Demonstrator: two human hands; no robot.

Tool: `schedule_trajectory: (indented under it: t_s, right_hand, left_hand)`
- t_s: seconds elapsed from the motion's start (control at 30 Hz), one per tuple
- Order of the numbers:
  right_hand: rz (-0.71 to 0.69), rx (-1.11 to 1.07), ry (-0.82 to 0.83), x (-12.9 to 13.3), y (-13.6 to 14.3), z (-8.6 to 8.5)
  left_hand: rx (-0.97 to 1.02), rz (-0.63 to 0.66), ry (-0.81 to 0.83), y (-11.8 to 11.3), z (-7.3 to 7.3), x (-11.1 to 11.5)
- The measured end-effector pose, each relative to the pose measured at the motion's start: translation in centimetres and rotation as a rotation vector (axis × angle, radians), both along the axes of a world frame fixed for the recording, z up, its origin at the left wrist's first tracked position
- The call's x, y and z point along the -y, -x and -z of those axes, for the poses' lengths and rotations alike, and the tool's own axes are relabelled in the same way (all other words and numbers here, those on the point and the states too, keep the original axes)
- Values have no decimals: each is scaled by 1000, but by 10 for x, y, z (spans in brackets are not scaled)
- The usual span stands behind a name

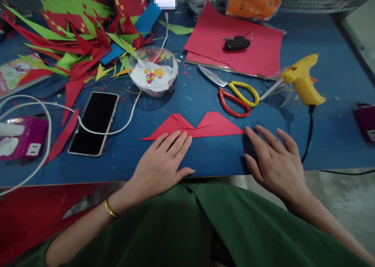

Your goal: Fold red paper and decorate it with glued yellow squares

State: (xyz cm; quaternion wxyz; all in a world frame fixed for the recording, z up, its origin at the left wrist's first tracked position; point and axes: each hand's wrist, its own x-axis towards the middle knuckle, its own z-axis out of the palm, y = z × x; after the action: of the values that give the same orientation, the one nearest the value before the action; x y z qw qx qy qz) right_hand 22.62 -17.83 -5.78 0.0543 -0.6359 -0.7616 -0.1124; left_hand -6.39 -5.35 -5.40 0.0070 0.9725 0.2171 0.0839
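Note:
A folded red paper piece (pixel 215 125) with two humps and a notch between them lies flat near the table's front edge. My left hand (pixel 164 157) rests palm down with its fingers stretched over the lower left edge of the paper. At the paper's right tip, the index finger of my right hand (pixel 274 161) touches the point, and its other fingers are spread on the table. Just beyond the paper are scissors (pixel 225 88) with one red and one yellow handle, their blades slightly apart.
A phone (pixel 95 122) and white cable lie left, near a clear bowl (pixel 154 73) of paper bits. Green and red scraps (pixel 73 32) pile up behind. Red sheets (pixel 258 60) carry a key (pixel 237 43). A yellow glue gun (pixel 304 79) stands right, its black cord trailing forward.

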Motion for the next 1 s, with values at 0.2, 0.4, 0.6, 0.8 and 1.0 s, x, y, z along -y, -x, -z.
schedule_trajectory:
  t_s: [0.2,0.4,0.6,0.8,1.0]
  right_hand:
    - [-14,-45,-362,1,21,-21]
    - [-265,-90,-320,-59,65,-17]
    - [-332,13,-259,-80,74,-7]
    - [-279,-133,-196,-81,75,0]
    - [-187,-205,-179,-83,76,0]
  left_hand:
    - [44,10,-13,-3,0,1]
    - [159,22,-107,-10,0,-12]
    - [226,-36,-64,-12,1,-20]
    - [252,-112,1,-17,0,-24]
    - [259,-139,56,-22,-1,-27]
